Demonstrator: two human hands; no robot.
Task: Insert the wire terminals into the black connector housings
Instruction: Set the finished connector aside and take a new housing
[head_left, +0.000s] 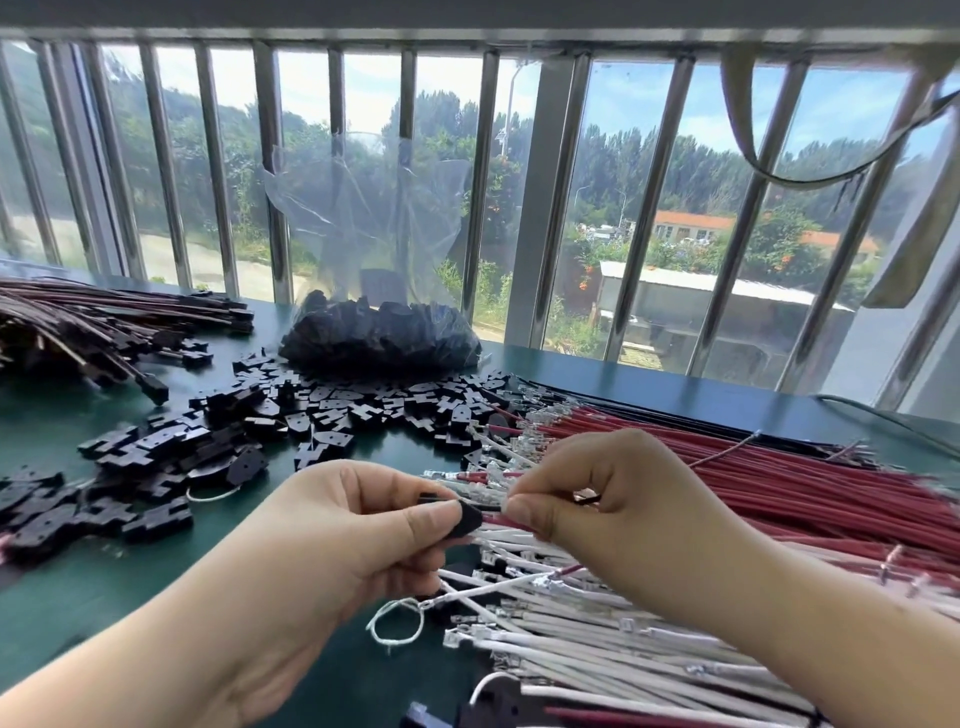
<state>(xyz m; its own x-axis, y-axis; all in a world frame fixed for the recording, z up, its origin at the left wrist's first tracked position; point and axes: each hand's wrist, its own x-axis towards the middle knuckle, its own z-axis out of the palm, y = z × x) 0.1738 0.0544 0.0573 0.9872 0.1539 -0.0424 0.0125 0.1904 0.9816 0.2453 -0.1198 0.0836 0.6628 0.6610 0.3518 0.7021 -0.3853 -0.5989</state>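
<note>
The black connector housing (467, 517) sits pinched between thumb and fingers of your left hand (353, 530), near centre, its open end facing right toward the red wire (506, 521) your right hand (597, 504) pinches just beside it. The wire's long axis runs left-right, lined up with the housing; whether the terminal is already inside, you cannot tell. The housing is matte, hard plastic; the wires are smooth and flexible. Beyond lie loose housings (249, 431) far left, red wires (753, 483) right, white wires (597, 639) near.
</note>
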